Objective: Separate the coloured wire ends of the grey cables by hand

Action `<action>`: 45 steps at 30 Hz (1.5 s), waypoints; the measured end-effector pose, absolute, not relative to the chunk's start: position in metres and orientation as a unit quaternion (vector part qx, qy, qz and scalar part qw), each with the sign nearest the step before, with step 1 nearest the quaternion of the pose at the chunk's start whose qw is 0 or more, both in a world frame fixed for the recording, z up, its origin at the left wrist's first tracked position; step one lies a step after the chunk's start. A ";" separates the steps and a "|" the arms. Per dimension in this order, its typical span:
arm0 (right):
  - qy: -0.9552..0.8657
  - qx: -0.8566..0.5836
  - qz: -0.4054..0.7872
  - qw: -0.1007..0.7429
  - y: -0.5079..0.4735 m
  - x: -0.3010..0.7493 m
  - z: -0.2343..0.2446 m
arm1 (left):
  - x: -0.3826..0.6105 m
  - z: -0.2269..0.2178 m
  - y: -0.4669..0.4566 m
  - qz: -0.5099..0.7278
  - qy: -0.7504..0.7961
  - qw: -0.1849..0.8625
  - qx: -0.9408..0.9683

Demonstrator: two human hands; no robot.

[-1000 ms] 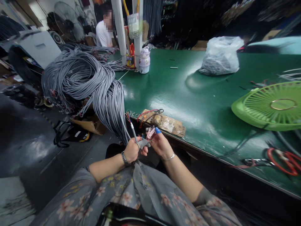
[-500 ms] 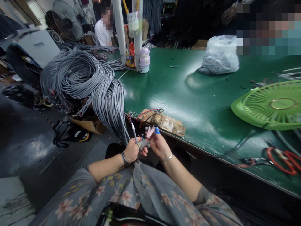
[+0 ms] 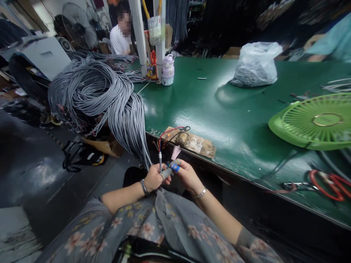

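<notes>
2 hands, 1 grey cable [image 3: 159,160], low in front of green table [image 3: 219,106] edge
L hand [image 3: 153,178] clenched round cable end, held upright, coloured cores splayed on top; R hand [image 3: 188,176] curled shut, 2 capped fingertips [image 3: 175,168] (1 grey, 1 blue) touching L fingers, unclear if pinching anything. Nearby: 1 big cable bundle [image 3: 109,95], 1 fan [image 3: 315,122], 1 plastic bag [image 3: 256,64]

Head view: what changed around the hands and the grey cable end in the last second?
The right hand came down, its blue-capped fingertip now meeting the left hand. The thin grey cable end in the left hand swung from tilted to upright. The left hand's grip, the big grey cable bundle, green plastic fan and green table stayed put.
</notes>
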State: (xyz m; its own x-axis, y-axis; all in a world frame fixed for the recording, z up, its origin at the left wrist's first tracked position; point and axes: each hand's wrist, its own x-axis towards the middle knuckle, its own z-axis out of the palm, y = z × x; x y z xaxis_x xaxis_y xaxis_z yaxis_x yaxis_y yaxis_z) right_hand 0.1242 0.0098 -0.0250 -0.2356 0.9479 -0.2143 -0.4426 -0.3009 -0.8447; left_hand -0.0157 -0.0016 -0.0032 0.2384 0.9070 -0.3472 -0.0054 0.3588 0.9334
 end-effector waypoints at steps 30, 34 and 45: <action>-0.266 -0.437 0.652 0.560 0.041 0.109 -0.028 | 0.001 -0.006 0.009 0.424 0.523 0.631 0.385; -0.202 -0.391 0.705 0.557 0.044 0.108 -0.027 | 0.001 -0.010 0.009 0.417 0.527 0.629 0.391; -0.155 -0.377 0.713 0.571 0.044 0.104 -0.024 | -0.004 -0.013 0.007 0.409 0.525 0.630 0.399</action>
